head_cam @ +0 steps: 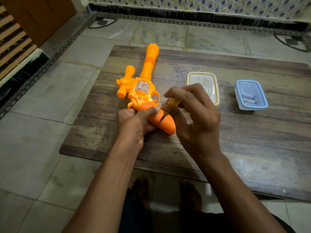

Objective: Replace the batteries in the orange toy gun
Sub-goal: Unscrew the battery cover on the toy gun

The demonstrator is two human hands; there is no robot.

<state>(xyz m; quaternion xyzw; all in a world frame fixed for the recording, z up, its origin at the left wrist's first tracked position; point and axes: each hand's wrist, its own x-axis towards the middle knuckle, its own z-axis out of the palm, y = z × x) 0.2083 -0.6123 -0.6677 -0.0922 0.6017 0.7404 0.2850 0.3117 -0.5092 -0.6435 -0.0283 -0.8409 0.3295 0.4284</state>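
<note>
Nearest, two bare feet (141, 189) rest on the tiled floor (33, 148) under the near edge of the low wooden bench (235, 145). Both forearms reach out over the bench. The left hand (134, 121) grips the gun (143, 88) by its handle, thumb laid across the top, pinning it to the bench. The right hand (193, 115) pinches a yellow-handled screwdriver (173, 102) between its fingertips, with the tip set on the handle's side. The gun lies flat, left of centre, its barrel pointing away to the far edge and a scope on its left. To the right stands a box (217, 91) with a yellowish lid, and further right a blue-rimmed tub (239, 91) holding small dark pieces, too blurred to name. Beyond is a patterned wall (185, 4).
</note>
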